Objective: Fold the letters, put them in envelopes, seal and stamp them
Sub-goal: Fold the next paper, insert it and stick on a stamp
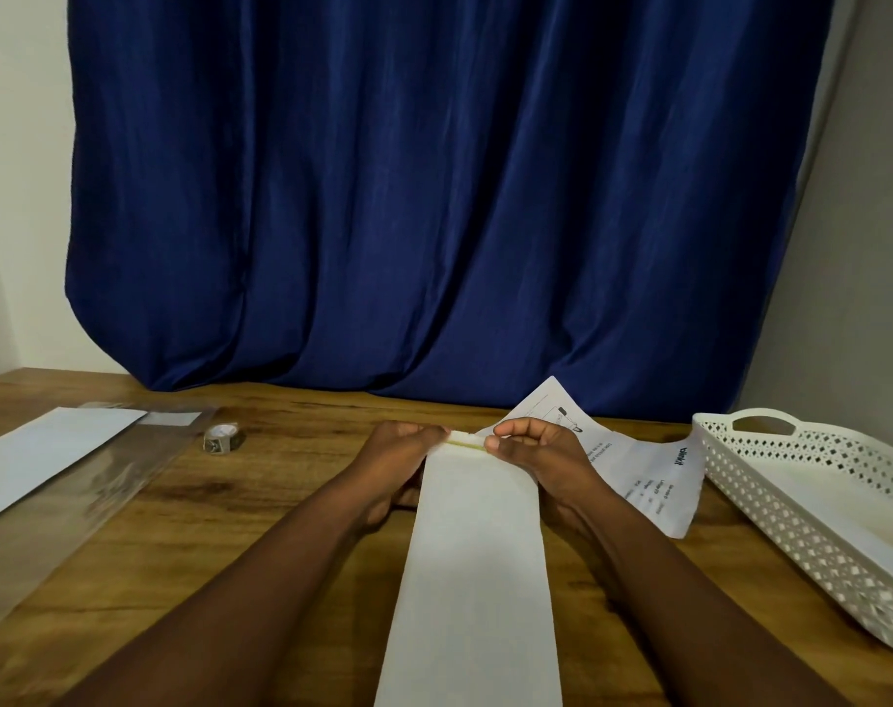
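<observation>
Both hands pinch the envelope's (pixel 472 568) far end.
Left hand (pixel 401 454) and right hand (pixel 536 449) fingers grip its flap; long axis runs straight away across the counter (pixel 291 502).

A single head-worn wide-angle view looks forward and slightly down across a wooden table (pixel 281 502), close above both forearms entering from the lower frame. It faces a blue curtain (pixel 434 196) filling the upper frame; edges bow, probably from lens distortion. No second view shares the scene.
</observation>
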Action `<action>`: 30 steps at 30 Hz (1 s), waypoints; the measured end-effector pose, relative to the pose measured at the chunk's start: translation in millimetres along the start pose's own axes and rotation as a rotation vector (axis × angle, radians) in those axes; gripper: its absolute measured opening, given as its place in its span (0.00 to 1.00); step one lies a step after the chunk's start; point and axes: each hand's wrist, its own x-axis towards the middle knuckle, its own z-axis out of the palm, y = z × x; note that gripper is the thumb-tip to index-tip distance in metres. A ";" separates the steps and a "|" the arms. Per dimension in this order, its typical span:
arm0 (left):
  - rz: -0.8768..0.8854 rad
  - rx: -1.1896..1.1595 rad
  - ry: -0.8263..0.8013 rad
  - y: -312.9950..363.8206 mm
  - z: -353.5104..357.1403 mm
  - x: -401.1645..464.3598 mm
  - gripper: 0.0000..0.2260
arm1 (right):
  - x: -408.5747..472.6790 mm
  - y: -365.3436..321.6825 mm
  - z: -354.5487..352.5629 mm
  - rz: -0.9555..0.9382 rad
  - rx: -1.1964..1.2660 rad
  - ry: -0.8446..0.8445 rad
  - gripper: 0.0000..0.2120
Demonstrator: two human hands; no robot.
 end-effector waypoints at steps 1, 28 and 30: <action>-0.015 -0.008 -0.012 0.7 -1.1 -0.6 0.09 | 0.0 -0.6 -0.6 -0.006 -0.002 0.009 0.08; 0.008 0.532 -0.601 40.2 -51.5 -20.7 0.23 | 0.4 -24.3 -38.1 -0.178 -0.302 0.294 0.12; 0.139 0.675 -0.436 40.3 -55.7 -19.0 0.15 | 0.3 -24.4 -39.1 -0.195 -0.245 0.305 0.09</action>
